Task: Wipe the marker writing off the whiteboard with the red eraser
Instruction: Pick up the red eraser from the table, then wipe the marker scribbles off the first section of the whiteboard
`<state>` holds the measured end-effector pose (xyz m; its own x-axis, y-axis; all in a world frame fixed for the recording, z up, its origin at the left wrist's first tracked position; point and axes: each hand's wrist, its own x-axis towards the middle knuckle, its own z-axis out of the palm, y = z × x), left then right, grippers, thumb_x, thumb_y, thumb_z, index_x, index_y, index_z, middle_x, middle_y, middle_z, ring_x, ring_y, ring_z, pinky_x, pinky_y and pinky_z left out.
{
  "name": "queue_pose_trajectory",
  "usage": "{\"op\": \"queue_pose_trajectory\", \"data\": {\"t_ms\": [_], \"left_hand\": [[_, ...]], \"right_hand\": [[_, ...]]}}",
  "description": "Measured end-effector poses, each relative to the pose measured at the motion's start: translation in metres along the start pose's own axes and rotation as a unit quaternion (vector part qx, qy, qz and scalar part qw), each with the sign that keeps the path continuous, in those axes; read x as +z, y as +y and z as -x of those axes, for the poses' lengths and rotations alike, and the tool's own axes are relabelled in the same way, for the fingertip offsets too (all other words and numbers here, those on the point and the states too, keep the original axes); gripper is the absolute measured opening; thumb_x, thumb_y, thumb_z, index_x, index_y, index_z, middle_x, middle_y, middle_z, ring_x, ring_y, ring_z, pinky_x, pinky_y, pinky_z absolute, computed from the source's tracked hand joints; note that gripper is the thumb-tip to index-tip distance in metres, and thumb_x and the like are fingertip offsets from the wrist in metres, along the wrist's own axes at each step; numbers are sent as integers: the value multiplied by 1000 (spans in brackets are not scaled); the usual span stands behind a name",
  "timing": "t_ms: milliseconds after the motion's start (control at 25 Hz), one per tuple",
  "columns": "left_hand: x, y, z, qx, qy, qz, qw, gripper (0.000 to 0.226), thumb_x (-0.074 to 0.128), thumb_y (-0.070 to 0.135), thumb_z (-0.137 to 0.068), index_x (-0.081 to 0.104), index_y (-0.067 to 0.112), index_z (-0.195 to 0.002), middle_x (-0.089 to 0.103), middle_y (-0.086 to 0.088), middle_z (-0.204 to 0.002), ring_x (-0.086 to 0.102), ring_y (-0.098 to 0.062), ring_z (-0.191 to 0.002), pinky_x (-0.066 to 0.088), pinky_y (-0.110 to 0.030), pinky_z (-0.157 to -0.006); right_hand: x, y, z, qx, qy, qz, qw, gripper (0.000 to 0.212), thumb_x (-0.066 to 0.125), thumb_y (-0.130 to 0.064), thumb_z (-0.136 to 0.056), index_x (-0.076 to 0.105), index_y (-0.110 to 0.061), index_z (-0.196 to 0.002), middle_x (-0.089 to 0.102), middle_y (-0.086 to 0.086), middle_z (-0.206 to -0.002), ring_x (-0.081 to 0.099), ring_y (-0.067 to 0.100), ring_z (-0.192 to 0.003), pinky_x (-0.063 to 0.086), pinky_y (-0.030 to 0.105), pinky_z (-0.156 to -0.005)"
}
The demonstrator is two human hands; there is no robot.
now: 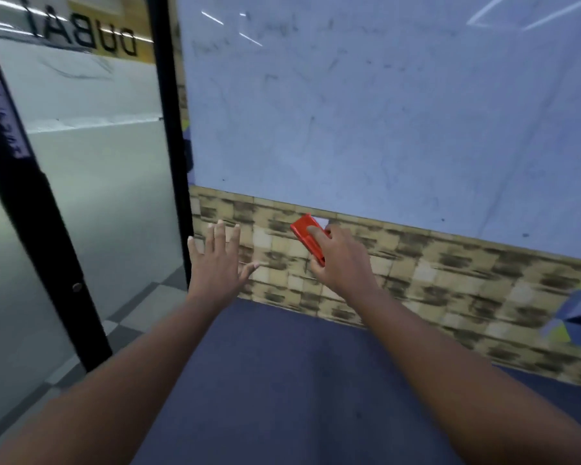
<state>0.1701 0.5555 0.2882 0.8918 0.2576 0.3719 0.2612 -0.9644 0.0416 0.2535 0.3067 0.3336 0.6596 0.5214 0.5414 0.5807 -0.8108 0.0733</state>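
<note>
A: In the head view, where is the flat red plastic eraser [307, 237] held?

B: It is gripped by the right hand [341, 260], thumb laid across its back and fingers curled round its far edge. It is held in front of the tan mottled tiled wall band [450, 273], just below the lower edge of the wide glossy whiteboard [366, 129].

A: And its long axis?

B: It is tilted from eleven o'clock to five o'clock. The faint grey marker writing [282, 85] lies towards twelve o'clock from the eraser, so an upward reach is judged to be called for.

A: The left hand [217, 263]?

B: It is spread flat with fingers apart and nothing held, at nine o'clock from the eraser. The right hand is judged nearer the board.
</note>
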Motion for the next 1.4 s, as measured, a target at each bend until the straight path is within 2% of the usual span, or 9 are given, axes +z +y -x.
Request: {"op": "queue_pose_trajectory", "data": {"t_ms": [120, 240, 480, 720, 920, 1120, 1280, 1400], "left_hand": [[-38, -58, -37, -23, 30, -52, 998, 99, 6, 76, -93, 6, 15, -170, 4, -19, -177, 2, -38, -164, 9, -70, -126], [-71, -102, -67, -43, 57, -68, 995, 102, -5, 77, -88, -1, 17, -170, 0, -17, -177, -2, -36, -164, 6, -68, -126], [-97, -167, -143, -52, 117, -90, 988, 92, 10, 73, -98, 0, 16, -170, 3, -17, -177, 0, -36, -164, 7, -68, -127], [-103, -218, -249, -45, 172, -149, 973, 91, 10, 73, -99, -1, 18, -170, 1, -16, -178, -3, -35, -165, 4, -68, -127], [-112, -249, -355, -73, 219, -163, 959, 91, 11, 74, -99, 1, 19, -171, 2, -16, -178, -1, -37, -164, 7, -69, -127], [-105, -278, -442, -96, 260, -142, 950, 88, 18, 72, -103, 8, 18, -171, 8, -18, -177, 4, -38, -164, 8, -69, -126], [-88, -316, -499, -45, 281, -204, 937, 85, 9, 70, -104, 15, 17, -170, 19, -19, -175, 9, -39, -164, 14, -71, -126], [-91, -350, -550, -19, 304, -217, 927, 87, 8, 71, -102, 22, 16, -169, 24, -19, -173, 11, -37, -164, 13, -71, -126]], "right_hand": [[-3, -43, -65, -23, 44, -11, 999, 60, 68, -36, -83, 54, -23, -140, 61, 10, -116, 60, 30, -97, 56, 39, -65], [-7, -75, -117, -48, 81, -16, 995, 58, 70, -32, -82, 56, -21, -138, 61, 10, -113, 60, 31, -92, 52, 37, -61], [2, -115, -224, -93, 134, -21, 986, 59, 74, -29, -79, 58, -20, -135, 63, 10, -110, 60, 30, -88, 51, 35, -57], [26, -123, -351, -147, 207, 13, 967, 57, 75, -28, -77, 61, -17, -131, 64, 10, -106, 59, 30, -80, 47, 31, -53], [40, -117, -465, -141, 248, -9, 958, 56, 76, -30, -80, 61, -16, -132, 65, 10, -108, 62, 29, -83, 37, 28, -59], [63, -109, -562, -144, 266, -7, 953, 59, 81, -34, -80, 62, -15, -133, 67, 11, -111, 65, 30, -86, 39, 28, -63], [95, -120, -625, -152, 259, 37, 953, 57, 84, -32, -74, 66, -16, -126, 68, 8, -102, 63, 26, -76, 36, 26, -59], [116, -130, -680, -153, 267, 49, 950, 54, 80, -32, -76, 65, -17, -125, 67, 6, -101, 61, 24, -76, 38, 26, -58]]}}
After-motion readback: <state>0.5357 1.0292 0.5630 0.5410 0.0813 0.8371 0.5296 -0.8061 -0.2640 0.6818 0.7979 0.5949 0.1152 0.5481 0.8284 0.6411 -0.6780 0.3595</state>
